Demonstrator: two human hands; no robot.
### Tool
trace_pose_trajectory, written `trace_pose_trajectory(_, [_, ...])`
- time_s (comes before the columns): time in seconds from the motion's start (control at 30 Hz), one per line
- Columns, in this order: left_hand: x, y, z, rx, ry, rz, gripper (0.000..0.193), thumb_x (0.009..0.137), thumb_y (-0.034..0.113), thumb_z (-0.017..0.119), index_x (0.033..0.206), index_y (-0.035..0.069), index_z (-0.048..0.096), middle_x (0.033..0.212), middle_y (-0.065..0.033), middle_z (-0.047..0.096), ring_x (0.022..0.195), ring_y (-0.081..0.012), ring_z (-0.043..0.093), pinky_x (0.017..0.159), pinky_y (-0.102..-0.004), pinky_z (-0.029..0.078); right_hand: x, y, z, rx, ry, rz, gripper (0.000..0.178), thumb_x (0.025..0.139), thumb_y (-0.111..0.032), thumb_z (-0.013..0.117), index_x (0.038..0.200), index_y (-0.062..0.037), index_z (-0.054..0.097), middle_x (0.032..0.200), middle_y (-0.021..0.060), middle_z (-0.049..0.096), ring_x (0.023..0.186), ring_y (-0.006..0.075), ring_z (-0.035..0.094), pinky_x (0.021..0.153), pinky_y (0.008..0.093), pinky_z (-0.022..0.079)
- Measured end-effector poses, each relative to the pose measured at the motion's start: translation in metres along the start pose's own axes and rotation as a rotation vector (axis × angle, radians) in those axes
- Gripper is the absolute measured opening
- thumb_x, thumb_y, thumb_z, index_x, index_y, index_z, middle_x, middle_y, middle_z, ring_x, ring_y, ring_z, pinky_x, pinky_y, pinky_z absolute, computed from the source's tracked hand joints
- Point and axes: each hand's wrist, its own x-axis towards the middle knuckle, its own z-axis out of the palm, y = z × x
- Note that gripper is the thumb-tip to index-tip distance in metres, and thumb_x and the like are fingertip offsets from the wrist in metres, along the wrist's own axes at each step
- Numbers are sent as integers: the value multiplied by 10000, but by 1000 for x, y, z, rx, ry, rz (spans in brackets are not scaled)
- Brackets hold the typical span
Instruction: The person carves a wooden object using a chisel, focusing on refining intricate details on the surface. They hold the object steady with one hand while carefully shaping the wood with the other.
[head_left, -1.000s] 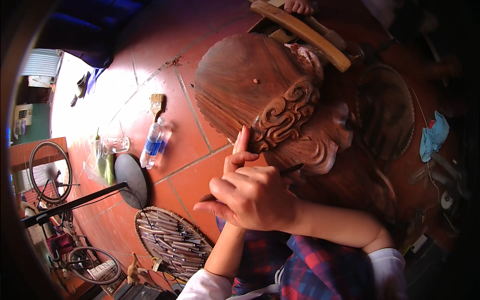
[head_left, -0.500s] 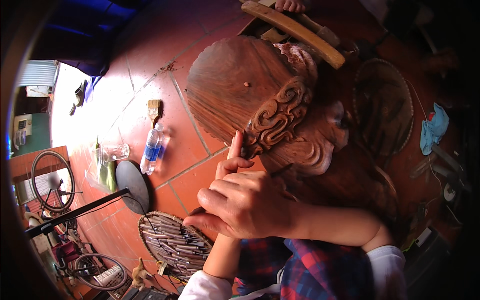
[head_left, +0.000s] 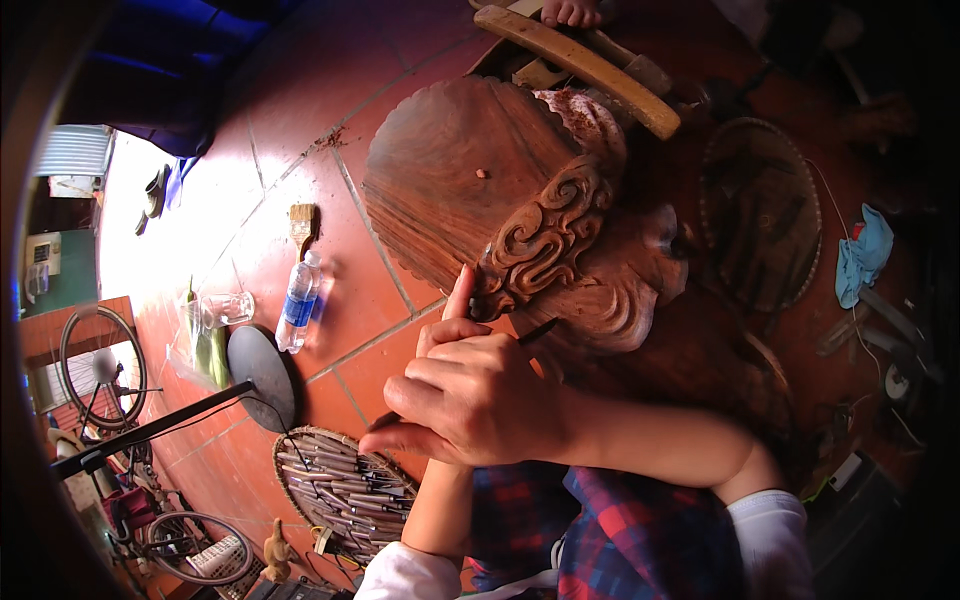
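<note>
In front of me lies a reddish-brown wood carving (head_left: 440, 180) with a smooth, scalloped-edged face and raised curling scrollwork (head_left: 550, 240). My left hand (head_left: 448, 330) reaches up to its lower edge, the index finger stretched out beside the scrolls. Another of its fingers is bent, and the rest is hidden under my right hand (head_left: 465, 390). Crossing over from the right, my right hand is closed round a slim dark tool (head_left: 538, 332), whose thin end sticks out towards the carving. Its other end shows by the thumb; most of it is covered, so its kind is unclear.
Left of the carving are a brush (head_left: 303, 225), a water bottle (head_left: 298, 305), a glass jar (head_left: 228, 309) and a round black stand base (head_left: 262, 375). A basket of wooden-handled tools (head_left: 345, 490) sits nearby. Another person's foot (head_left: 570, 12) shows at the top; a blue cloth (head_left: 865, 255) lies right.
The whole view has shifted slightly, putting the carving a little further left. Both hands keep nearly the same place at its lower edge; more of the dark tool's thin end shows.
</note>
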Motion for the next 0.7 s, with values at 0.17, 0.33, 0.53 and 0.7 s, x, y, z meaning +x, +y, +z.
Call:
trace_pose_trajectory(0.17, [-2, 1, 2, -6, 12, 3, 353, 859, 247, 674, 1076, 8, 532, 1310, -233, 521, 1378, -377, 325, 1152, -468, 232, 0, -2, 1, -132, -76, 110, 448, 839, -487, 628, 711, -70, 531, 626, 93, 548, 630, 263, 616, 601, 371, 507])
trace_pose_trajectory(0.33, [-2, -3, 3, -36, 27, -6, 352, 861, 242, 673, 1081, 7, 529, 1308, -235, 521, 1379, -378, 324, 1152, -469, 231, -3, -12, -8, -191, -177, 168, 424, 849, -463, 615, 749, -53, 564, 698, 128, 609, 673, 304, 637, 644, 389, 512])
trace_pose_trajectory(0.53, [-1, -6, 5, -75, 47, -2, 352, 863, 235, 671, 1087, 6, 526, 1307, -237, 521, 1381, -379, 322, 1153, -471, 230, 5, 0, 2, -28, -167, 62, 451, 851, -466, 630, 759, -31, 556, 674, 139, 616, 601, 323, 636, 597, 390, 520])
trace_pose_trajectory(0.7, [2, -9, 9, -113, 58, -6, 351, 865, 230, 669, 1091, 5, 523, 1305, -238, 521, 1382, -380, 321, 1154, -472, 229, 1, -2, 0, -307, -397, 314, 483, 862, -500, 598, 770, -27, 573, 667, 178, 625, 592, 295, 649, 532, 395, 512])
